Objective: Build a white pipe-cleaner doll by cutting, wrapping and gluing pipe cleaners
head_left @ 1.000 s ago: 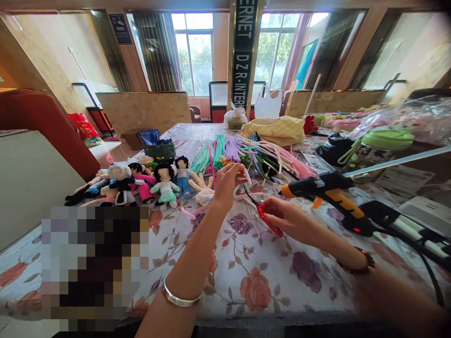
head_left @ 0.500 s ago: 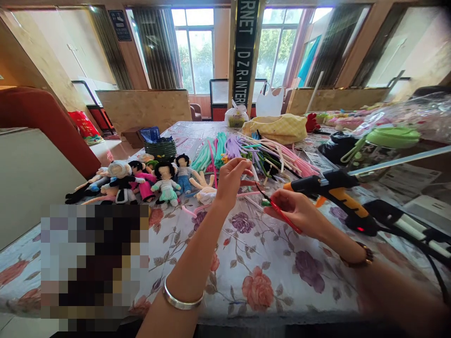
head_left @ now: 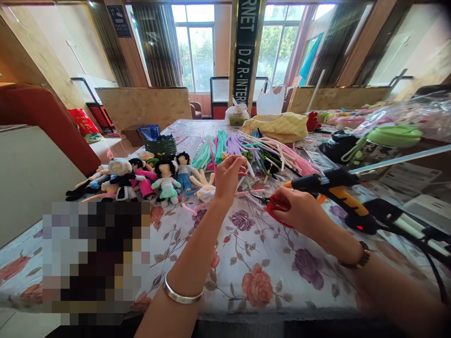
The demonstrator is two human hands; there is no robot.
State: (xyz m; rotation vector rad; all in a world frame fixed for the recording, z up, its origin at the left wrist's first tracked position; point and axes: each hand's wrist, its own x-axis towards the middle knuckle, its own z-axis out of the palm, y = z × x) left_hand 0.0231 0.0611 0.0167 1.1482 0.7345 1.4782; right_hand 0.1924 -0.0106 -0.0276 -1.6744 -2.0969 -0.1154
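Note:
My left hand point(head_left: 228, 180) is raised over the table, thumb and fingers pinched together on a short white pipe cleaner point(head_left: 250, 168) that pokes out past the fingertips. To its right, my right hand point(head_left: 301, 209) is closed around the red handles of a pair of scissors point(head_left: 276, 216). The dark blades point left, below the white piece and apart from it. Behind both hands lies a heap of pipe cleaners point(head_left: 232, 144) in green, purple, white and pink. A cream-coloured figure point(head_left: 206, 191) with finger-like stems rests just left of my left hand.
Several small dolls point(head_left: 165, 183) stand at the left, before a dark green basket point(head_left: 160, 146). A black and orange glue gun point(head_left: 327, 185) with a long glue stick lies close to my right hand. Farther back are a yellow checked pouch point(head_left: 278, 127) and a green-lidded container point(head_left: 394, 135).
The scissors have swung down and left the white pipe cleaner, their blades now pointing left. My right hand has turned around the handles. My left hand has barely moved.

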